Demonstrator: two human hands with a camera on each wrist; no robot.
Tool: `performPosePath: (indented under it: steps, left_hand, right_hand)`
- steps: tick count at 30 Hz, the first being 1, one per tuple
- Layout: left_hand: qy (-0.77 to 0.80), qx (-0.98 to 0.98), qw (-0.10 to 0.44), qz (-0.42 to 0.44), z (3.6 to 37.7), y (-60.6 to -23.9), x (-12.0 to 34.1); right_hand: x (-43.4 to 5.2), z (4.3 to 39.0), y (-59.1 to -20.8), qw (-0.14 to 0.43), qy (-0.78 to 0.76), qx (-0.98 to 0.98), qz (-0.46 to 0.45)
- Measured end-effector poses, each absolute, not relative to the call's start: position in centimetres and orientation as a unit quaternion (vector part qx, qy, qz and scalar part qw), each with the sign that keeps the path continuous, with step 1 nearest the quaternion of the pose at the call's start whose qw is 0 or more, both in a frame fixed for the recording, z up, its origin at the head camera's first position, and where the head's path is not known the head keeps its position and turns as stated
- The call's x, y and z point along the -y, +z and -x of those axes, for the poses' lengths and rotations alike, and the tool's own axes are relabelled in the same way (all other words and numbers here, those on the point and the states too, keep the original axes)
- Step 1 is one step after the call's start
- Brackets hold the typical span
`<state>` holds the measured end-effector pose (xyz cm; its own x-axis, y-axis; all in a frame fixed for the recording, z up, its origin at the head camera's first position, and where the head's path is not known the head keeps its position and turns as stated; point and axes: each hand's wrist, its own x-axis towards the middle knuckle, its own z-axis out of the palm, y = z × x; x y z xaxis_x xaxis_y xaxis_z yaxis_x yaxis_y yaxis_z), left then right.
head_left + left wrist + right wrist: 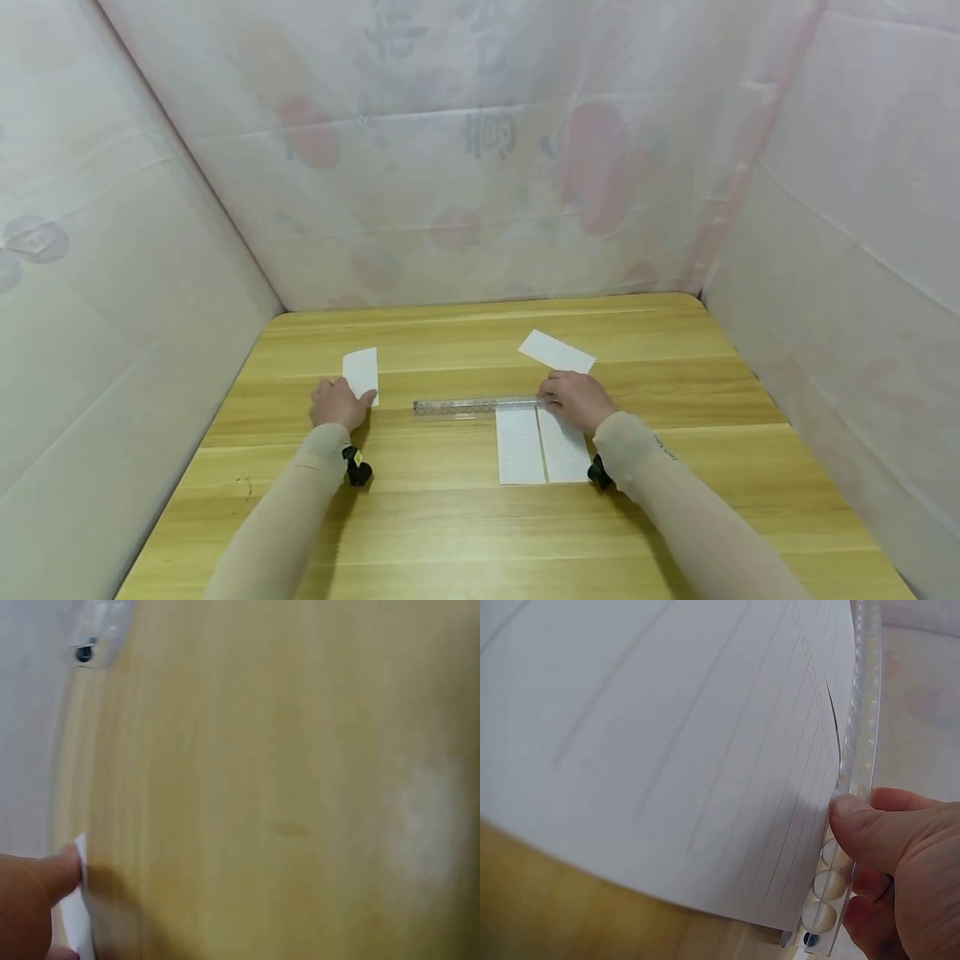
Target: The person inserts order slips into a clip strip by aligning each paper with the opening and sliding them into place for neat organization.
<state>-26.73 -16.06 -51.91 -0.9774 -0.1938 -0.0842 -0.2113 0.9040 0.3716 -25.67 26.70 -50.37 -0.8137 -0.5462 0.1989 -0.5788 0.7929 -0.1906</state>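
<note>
My left hand (336,405) pinches a small white sheet of paper (362,371) between thumb and fingers at the left of the table. In the left wrist view the thumb presses on the edge of that paper (77,919). Farther right, my right hand (576,400) grips the right end of a clear plastic strip (453,407), thumb on one side and fingers on the other. Round shapes run along the strip (829,885). Along its near edge lie two sheets, a left one (521,450) and a right one (564,450), side by side; ruled lines show in the right wrist view.
Another white slip of paper (555,350) lies slanted beyond my right hand. The wood-grain table (450,533) is enclosed by pale fabric walls, with the back wall (465,183) behind its far edge. Black wrist cameras sit on both wrists.
</note>
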Motion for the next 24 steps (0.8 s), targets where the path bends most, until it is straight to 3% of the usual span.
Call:
performPosePath:
  steps: [13, 20, 24]
  left_hand:
    - [0.36, -0.929, 0.001, 0.086, 26.6, -51.4, 17.7]
    - [0.502, -0.858, 0.057, 0.088, 23.8, -49.9, 17.6]
    - [0.567, -0.819, 0.063, 0.053, 21.8, -48.7, 15.9]
  right_hand:
    - [-27.0, 26.0, -50.2, 0.06, 0.118, 0.947, -0.293]
    - [-26.8, 25.6, -50.0, 0.061, 0.128, 0.945, -0.295]
    - [-26.9, 25.6, -49.9, 0.064, 0.129, 0.944, -0.296]
